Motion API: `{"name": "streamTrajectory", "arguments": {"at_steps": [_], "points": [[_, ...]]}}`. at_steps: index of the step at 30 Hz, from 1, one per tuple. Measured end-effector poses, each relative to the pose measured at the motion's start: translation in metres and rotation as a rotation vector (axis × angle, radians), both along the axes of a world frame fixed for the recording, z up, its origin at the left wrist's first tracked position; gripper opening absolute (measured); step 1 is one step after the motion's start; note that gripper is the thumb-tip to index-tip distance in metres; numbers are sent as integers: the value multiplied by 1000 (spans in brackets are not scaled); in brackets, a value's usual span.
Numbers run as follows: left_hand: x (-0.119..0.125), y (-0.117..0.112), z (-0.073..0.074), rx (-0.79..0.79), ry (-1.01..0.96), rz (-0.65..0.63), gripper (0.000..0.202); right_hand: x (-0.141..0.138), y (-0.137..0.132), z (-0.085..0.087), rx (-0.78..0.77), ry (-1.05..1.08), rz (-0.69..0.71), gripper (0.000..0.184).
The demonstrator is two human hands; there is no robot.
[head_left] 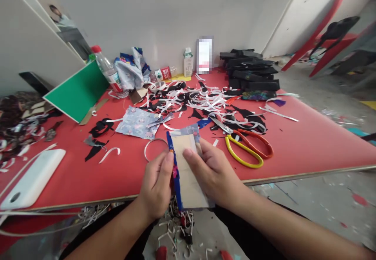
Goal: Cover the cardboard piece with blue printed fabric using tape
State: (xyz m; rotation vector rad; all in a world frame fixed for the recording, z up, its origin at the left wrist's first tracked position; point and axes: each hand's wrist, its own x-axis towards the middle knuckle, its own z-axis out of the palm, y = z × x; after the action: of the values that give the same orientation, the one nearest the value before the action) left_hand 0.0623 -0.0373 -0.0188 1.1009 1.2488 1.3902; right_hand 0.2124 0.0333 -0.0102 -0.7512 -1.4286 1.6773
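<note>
Between my two hands, over the front edge of the red table, is a flat beige cardboard piece [188, 185] with fabric along its sides. Blue patterned cloth wraps its left edge, and pale grey-blue cloth shows at the top and right. My left hand [158, 179] pinches the blue left edge, thumb on top. My right hand [216, 170] grips the right side, its thumb pressed on the cardboard's face. The fingers beneath are hidden. Scissors [245, 148] with yellow and red handles lie partly spread on the table to the right. A light patterned cloth [139, 123] lies beyond my left hand.
White and black strips [202, 99] are heaped mid-table. A stack of black folded pieces [251, 72] sits at back right. Bottles [108, 74], a carton [188, 62] and a lit screen [205, 54] stand behind. A green board [79, 91] and white power bank-like object [33, 179] are left.
</note>
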Motion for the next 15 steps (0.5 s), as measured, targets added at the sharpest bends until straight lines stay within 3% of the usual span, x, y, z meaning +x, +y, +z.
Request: {"name": "streamTrajectory", "arguments": {"at_steps": [4,8,12,15], "points": [[5,2,3,-14,-111,-23,46,-5,-7,0,-28,68,128,27],[6,4,5,-37,-186,-3,53,-5,-3,3,40,36,165,24],[2,9,6,-3,-43,52,55,-4,-1,0,116,-105,136,27],[-2,13,3,5,22,61,53,-4,1,-6,176,-203,-10,37]]}}
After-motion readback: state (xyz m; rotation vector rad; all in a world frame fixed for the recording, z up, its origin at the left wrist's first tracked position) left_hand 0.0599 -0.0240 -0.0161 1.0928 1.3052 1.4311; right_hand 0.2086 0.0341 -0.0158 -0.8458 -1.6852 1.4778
